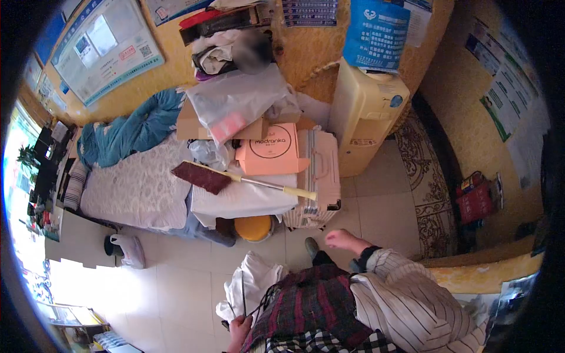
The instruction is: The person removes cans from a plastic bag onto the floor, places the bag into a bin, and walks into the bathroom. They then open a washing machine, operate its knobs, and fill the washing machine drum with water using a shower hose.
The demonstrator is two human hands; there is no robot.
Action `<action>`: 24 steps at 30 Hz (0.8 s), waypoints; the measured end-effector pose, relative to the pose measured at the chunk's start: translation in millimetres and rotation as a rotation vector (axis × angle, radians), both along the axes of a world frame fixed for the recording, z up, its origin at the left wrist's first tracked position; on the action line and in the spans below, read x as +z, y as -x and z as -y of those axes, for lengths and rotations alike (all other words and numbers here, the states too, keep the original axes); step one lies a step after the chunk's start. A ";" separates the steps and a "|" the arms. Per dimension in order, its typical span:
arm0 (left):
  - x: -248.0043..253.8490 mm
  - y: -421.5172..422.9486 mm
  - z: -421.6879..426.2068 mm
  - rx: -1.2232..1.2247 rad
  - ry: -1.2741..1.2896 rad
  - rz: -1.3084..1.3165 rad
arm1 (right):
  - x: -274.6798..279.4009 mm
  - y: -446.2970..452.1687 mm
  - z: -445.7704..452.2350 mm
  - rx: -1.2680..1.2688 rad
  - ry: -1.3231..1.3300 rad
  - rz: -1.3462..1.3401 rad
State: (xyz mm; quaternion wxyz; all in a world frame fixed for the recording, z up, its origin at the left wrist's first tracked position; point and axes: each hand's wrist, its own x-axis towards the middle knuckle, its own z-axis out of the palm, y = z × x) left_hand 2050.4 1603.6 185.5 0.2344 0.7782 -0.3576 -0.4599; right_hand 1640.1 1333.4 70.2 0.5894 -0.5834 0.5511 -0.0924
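Note:
At the lower middle, my left hand [239, 330] is closed around the dark straps of a white cloth bag [253, 285]. The bag hangs beside my plaid clothing, above the tiled floor. My right hand [346, 240] is held out ahead of me, fingers curled in, with nothing visible in it. It is apart from everything, nearest to the pale suitcase [321, 167]. Past that, a brush with a dark red head [201, 177] and a pale handle lies across a white cloth [247, 200].
An orange box [272, 150] and a plastic bag [235, 97] are piled behind the brush. A water dispenser [368, 117] stands right of the suitcase. To the left is a bed [135, 188] with a teal quilt [132, 129]. A yellow-topped stool [253, 227] stands on the floor.

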 end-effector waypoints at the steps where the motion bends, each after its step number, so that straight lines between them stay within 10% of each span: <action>1: 0.0 -0.5 2.5 0.025 -0.011 -0.043 | 27.1 -29.4 0.5 0.091 0.049 -0.037; 13: 67.9 58.2 26.5 -0.238 0.188 0.043 | 108.7 -241.5 -104.1 1.429 0.407 0.355; 24: 118.9 129.1 49.5 -0.199 0.257 0.028 | 119.3 -182.7 -117.4 0.839 0.473 0.729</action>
